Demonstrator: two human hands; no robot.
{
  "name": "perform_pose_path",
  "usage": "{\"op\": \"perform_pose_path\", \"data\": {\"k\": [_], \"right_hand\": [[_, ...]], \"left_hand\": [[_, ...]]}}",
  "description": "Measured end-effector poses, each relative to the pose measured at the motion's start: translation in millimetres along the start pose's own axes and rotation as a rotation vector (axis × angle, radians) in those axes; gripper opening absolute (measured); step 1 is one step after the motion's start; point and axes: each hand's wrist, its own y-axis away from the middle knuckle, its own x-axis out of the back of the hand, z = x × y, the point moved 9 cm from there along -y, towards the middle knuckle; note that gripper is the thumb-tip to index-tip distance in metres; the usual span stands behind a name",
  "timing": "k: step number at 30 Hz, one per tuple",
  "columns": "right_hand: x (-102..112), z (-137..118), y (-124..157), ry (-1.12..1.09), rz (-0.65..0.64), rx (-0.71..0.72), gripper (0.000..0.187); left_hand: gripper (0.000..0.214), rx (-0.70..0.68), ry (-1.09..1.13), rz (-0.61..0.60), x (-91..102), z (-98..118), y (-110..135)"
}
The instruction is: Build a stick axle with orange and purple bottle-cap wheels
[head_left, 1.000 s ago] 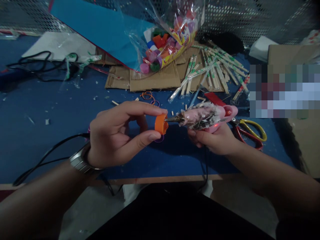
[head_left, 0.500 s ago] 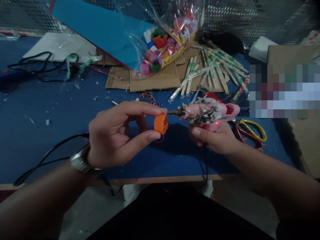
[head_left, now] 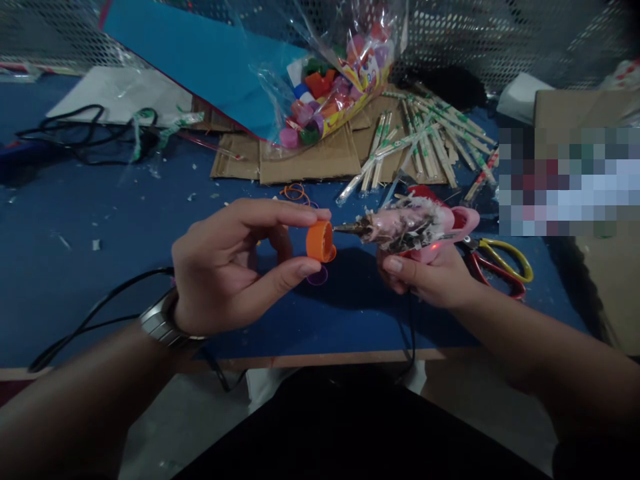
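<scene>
Apparent gluing step: at frame centre, the left hand (head_left: 230, 267) pinches an orange cap (head_left: 317, 241), the right hand (head_left: 427, 275) grips a glue gun (head_left: 407, 225), and steady nozzle (head_left: 353, 229) aim seems needed next.

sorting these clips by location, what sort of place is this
Probably a craft workspace: the right hand holds what looks like a pink glue gun, red-and-yellow-handled cutters lie on the blue tabletop, and behind sits a clear bag of colourful plastic pieces.

Room across left tabletop (head_left: 125, 223); scissors (head_left: 501, 263) by glue gun (head_left: 405, 230)
</scene>
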Motion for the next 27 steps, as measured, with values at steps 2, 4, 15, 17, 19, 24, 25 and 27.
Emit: {"op": "perform_pose_path", "data": {"k": [2, 4, 15, 17, 19, 24, 25, 27], "right_hand": [[-2.4, -1.7, 0.3, -0.01, -0.007, -0.001, 0.05], [-4.4, -3.0, 0.5, -0.025, -0.015, 0.001, 0.049], [-3.3, -2.5, 1.6, 0.01, -0.01, -0.005, 0.051], [-2.2, -1.2, 1.2, 0.003, 0.01, -0.024, 0.054], [-1.4, -0.7, 1.0, -0.001, 0.025, -0.03, 0.055], [0.5, -0.2, 0.8, 0.0, 0.047, -0.03, 0.056], [0.8, -0.3, 0.7, 0.001, 0.048, -0.028, 0.055], [1.1, -1.2, 0.5, 0.008, 0.045, -0.019, 0.054]], "left_hand": [[0.053, -0.022, 0.01, -0.006, -0.7, 1.0, -0.5], [0.049, 0.031, -0.02, -0.008, -1.1, -3.4, -0.2], [0.041, 0.167, -0.058, -0.038, -4.0, -10.7, 8.5], [0.041, 0.176, -0.026, -0.033, -4.7, -10.3, 7.9], [0.038, 0.172, 0.002, -0.028, -5.3, -9.1, 6.6], [0.039, 0.128, 0.023, -0.015, -5.9, -5.2, 3.4], [0.04, 0.125, 0.019, -0.015, -6.1, -4.9, 3.3], [0.039, 0.13, 0.011, -0.016, -6.5, -5.0, 3.7]]}}
